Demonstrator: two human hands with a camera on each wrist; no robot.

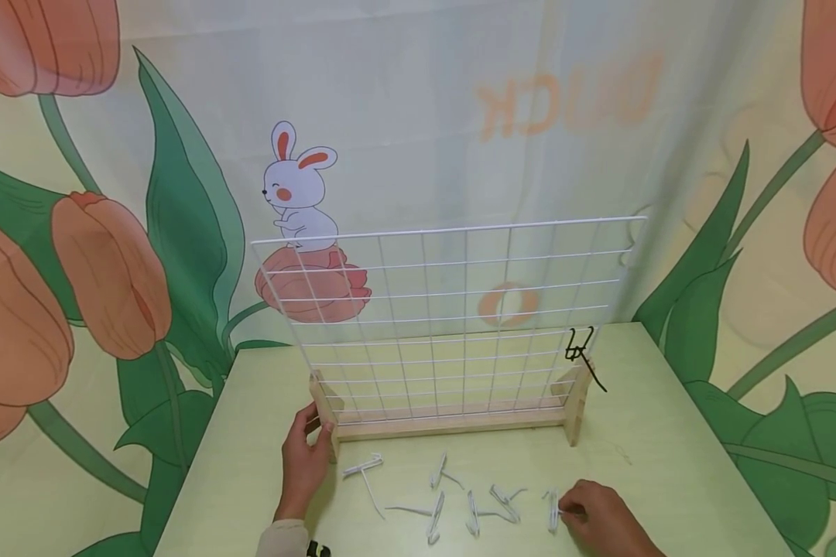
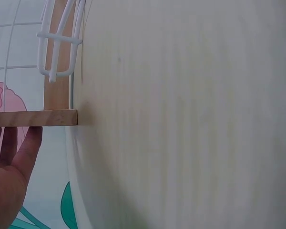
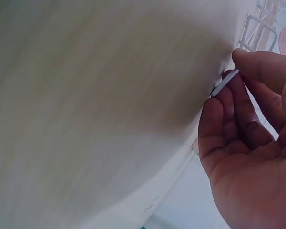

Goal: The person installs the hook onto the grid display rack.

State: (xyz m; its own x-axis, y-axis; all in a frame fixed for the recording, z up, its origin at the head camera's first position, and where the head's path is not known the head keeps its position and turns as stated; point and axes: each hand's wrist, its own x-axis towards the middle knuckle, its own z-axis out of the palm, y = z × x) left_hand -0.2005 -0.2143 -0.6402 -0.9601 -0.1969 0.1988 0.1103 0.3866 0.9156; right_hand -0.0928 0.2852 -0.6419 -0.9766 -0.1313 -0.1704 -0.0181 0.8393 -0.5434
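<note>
A white wire grid panel (image 1: pixel 465 302) stands upright in a wooden base (image 1: pixel 453 425). My left hand (image 1: pixel 306 463) grips the base's left upright (image 1: pixel 326 422), thumb in front; its fingers (image 2: pixel 26 155) show against the wood in the left wrist view. At the lower right, my right hand (image 1: pixel 602 514) pinches a white wire hook (image 1: pixel 553 512) at the right end of a scattered group. Between thumb and fingers, the right wrist view shows a short white piece of that hook (image 3: pixel 225 82). A black wire hook (image 1: pixel 577 352) hangs on the grid's right side.
Several more white hooks lie on the pale table in front of the base, among them one near the left hand (image 1: pixel 364 466) and one in the middle (image 1: pixel 435 517). A curtain (image 1: pixel 418 139) printed with tulips and a rabbit hangs behind the table.
</note>
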